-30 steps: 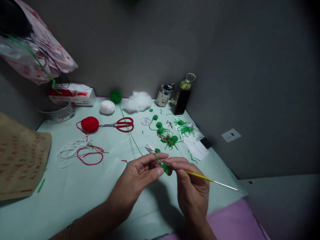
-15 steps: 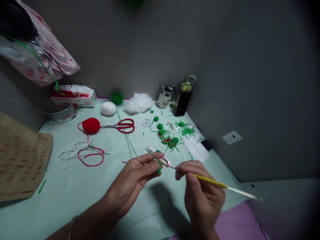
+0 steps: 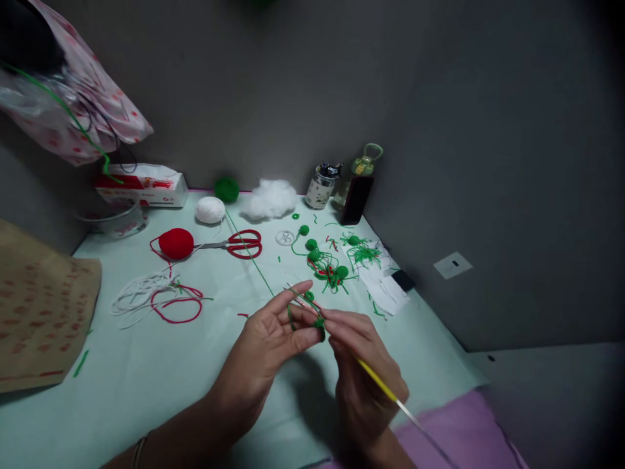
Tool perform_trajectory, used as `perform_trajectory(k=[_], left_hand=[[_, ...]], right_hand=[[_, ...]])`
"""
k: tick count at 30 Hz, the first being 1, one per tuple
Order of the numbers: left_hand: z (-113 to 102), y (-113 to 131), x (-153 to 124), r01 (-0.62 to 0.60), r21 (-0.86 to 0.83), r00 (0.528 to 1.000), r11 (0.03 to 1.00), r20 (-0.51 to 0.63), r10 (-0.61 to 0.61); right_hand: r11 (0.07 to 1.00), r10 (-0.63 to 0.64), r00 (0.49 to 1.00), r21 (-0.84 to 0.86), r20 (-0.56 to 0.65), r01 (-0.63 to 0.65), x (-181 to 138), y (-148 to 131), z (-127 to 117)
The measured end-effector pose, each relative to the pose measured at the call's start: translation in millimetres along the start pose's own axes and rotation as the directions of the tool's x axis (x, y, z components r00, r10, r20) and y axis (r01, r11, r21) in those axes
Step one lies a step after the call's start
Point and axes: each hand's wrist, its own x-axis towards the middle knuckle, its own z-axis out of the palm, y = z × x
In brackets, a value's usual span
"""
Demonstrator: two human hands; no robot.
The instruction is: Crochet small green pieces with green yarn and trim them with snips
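My left hand (image 3: 273, 339) pinches a small green crochet piece (image 3: 320, 329) between thumb and fingers. Green yarn (image 3: 254, 264) runs from the green ball (image 3: 226, 189) at the back to my raised index finger. My right hand (image 3: 364, 371) is closed round a crochet hook (image 3: 375, 378) with a yellow grip; its tip is at the green piece, hidden by fingers and yarn. Just behind my fingers on the table lie small thread snips (image 3: 306, 302), partly covered by my left hand. Beyond them are several green crocheted balls (image 3: 313, 255) with loose ends.
Red-handled scissors (image 3: 244, 245) lie beside a red yarn ball (image 3: 176, 243). White yarn (image 3: 209, 210), stuffing (image 3: 269, 198), a pen jar (image 3: 319, 189), a bottle (image 3: 365, 163) and a phone (image 3: 356, 200) stand along the back. A paper bag (image 3: 43, 319) is at left.
My right hand has moved left and closer to my left hand, bringing the hook to the green piece. The hook's rear end now slants more steeply down. My left index finger is raised higher.
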Motion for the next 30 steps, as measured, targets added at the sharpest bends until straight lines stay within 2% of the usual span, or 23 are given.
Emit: perform_trajectory(k=[4, 6, 8, 10, 12, 13, 15, 17, 20, 22, 25, 27, 30], left_hand=[[0.0, 0.5, 1.2, -0.009, 0.021, 1.000, 1.000, -0.005, 0.009], [-0.9, -0.4, 1.5, -0.036, 0.075, 0.999, 0.997, -0.016, 0.037], [-1.9, -1.5, 1.4, -0.072, 0.137, 0.997, 0.988, -0.031, 0.077], [-2.5, -2.1, 0.9, -0.073, 0.156, 0.996, 0.985, -0.032, 0.079], [-2.2, -1.8, 0.4, -0.039, 0.114, 0.999, 0.993, -0.024, 0.042], [-1.8, -1.4, 0.3, -0.017, 0.084, 1.000, 0.996, -0.018, 0.019], [-0.6, 0.0, 0.4, 0.020, 0.033, 1.000, 0.999, -0.008, -0.020], [0.4, 1.6, 0.6, 0.043, 0.005, 0.999, 0.999, -0.005, -0.043], [0.9, 3.8, 0.5, 0.054, 0.005, 0.999, 0.999, 0.000, -0.054], [0.5, 5.1, -0.1, 0.050, 0.021, 0.999, 0.999, 0.013, -0.050], [-0.2, 6.4, -0.9, 0.031, 0.048, 0.999, 0.998, 0.022, -0.032], [-0.8, 6.6, -0.8, 0.021, 0.072, 1.000, 0.997, 0.019, -0.023], [-2.3, 6.1, 0.3, 0.018, 0.098, 1.000, 0.995, 0.017, -0.019]], right_hand=[[0.957, 0.196, 0.980, 0.212, 0.026, -0.197, 5.8, 2.2, -3.1], [0.964, 0.201, 0.978, 0.168, 0.051, -0.207, 6.9, 3.1, -4.8], [0.996, 0.094, 0.993, -0.002, 0.076, -0.094, 6.0, 3.5, -5.7], [0.984, -0.062, 0.995, -0.164, 0.080, 0.074, 4.0, 3.6, -5.6], [0.979, -0.103, 0.993, -0.171, 0.050, 0.110, 2.6, 3.9, -5.0], [0.992, -0.047, 0.998, -0.112, 0.030, 0.050, 2.5, 4.2, -4.7], [0.985, 0.146, 0.989, 0.089, 0.011, -0.146, 3.7, 5.4, -4.5], [0.901, 0.330, 0.944, 0.293, 0.020, -0.321, 6.3, 7.6, -4.7], [0.741, 0.493, 0.867, 0.485, 0.077, -0.464, 11.5, 10.2, -5.4], [0.655, 0.544, 0.831, 0.558, 0.119, -0.509, 15.3, 9.8, -6.0], [0.570, 0.568, 0.806, 0.627, 0.167, -0.531, 20.6, 6.5, -7.4], [0.554, 0.567, 0.802, 0.636, 0.185, -0.538, 23.1, 4.7, -8.5], [0.579, 0.549, 0.816, 0.623, 0.179, -0.526, 24.4, 4.6, -10.3]])
